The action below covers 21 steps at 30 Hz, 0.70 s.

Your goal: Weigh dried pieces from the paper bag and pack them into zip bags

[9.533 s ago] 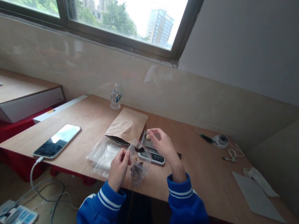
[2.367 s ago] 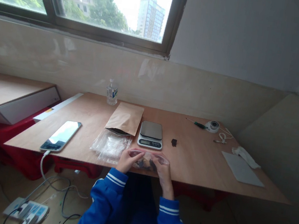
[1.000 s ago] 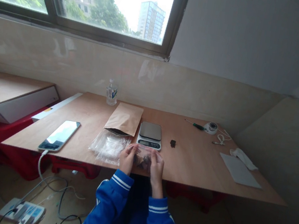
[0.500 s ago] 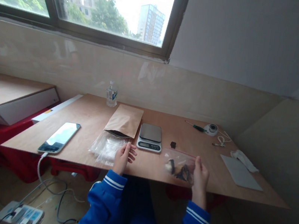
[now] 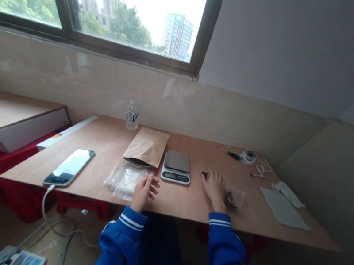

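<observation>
Two hands rest on our wooden table [image 5: 111,140]. Our left hand [image 5: 143,189] lies loose, holding nothing, its fingertips touching the pile of clear plastic bags [image 5: 126,178] below the brown paper pouch [image 5: 147,147]. Our right hand [image 5: 213,187] lies flat and unclenched, its fingertips just beside a small dark piece [image 5: 204,174] near the kitchen scale [image 5: 177,167]. A filled clear bag [image 5: 233,196] lies flat, touching that hand's right side, ungripped.
</observation>
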Tool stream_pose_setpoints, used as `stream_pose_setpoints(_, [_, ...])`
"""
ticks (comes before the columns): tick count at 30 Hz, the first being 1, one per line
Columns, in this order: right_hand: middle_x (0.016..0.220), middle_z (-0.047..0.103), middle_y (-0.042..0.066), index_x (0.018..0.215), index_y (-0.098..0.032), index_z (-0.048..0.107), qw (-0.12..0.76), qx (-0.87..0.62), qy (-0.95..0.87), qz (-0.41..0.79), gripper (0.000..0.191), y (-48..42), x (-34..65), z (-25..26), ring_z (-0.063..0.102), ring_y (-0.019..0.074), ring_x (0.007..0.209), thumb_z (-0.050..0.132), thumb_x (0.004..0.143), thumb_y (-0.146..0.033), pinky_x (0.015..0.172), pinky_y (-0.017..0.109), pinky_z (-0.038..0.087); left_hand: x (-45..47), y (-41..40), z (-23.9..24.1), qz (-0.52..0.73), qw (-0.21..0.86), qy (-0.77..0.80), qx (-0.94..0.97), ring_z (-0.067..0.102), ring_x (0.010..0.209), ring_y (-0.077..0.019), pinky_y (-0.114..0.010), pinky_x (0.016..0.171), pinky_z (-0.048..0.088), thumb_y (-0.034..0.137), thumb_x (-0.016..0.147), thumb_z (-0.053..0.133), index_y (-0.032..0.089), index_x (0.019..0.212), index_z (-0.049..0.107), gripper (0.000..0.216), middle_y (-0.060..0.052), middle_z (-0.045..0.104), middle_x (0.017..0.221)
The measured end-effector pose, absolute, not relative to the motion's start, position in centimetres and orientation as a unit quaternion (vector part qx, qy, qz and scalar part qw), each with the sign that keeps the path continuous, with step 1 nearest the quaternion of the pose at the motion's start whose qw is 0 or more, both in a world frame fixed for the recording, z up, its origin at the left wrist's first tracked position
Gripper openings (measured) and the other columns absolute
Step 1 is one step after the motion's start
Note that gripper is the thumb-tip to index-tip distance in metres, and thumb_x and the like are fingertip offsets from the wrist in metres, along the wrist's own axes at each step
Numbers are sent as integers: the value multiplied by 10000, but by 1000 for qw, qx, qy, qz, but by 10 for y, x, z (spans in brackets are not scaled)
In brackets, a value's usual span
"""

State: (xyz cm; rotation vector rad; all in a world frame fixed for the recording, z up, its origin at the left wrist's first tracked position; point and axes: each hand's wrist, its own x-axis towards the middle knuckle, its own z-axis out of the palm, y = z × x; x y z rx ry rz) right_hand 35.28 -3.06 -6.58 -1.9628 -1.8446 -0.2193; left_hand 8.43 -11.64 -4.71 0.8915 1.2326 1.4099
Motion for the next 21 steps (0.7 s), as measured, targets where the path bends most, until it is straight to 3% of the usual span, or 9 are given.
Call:
stream_pose_setpoints(3, [1156,614,184,1203,-84,552,153,-754,-637,-54,420,-26,343,-67,509,303,1097,474,861,-316,896,393,327,78,-117,-50,576,512,515,377,534,489,-103,-191,388,383,683,659,541,140,751,579,552,-17,587,650])
stream_pose_setpoints(6, [1096,650,154,1096,-132,619,152,-756,-635,-43,324,-22,345,-67,547,293,1035,516,841,-304,861,386,317,72,-116,-52,571,510,522,376,536,498,-108,-196,389,389,693,636,553,137,750,582,568,-17,585,650])
stream_pose_setpoints(15, [929,701,89,943,-193,666,205,-708,-675,-40,192,2,340,-58,556,250,939,524,819,-229,853,387,246,71,-115,-51,571,510,520,378,530,499,-107,-195,390,382,704,635,544,142,740,581,573,-13,579,646])
stream_pose_setpoints(21, [906,701,41,950,-228,652,307,-654,-690,41,238,27,295,-40,583,224,904,460,850,-329,853,385,264,68,-119,-53,582,489,531,374,531,530,-123,-211,399,387,679,659,537,152,750,585,537,-27,579,680])
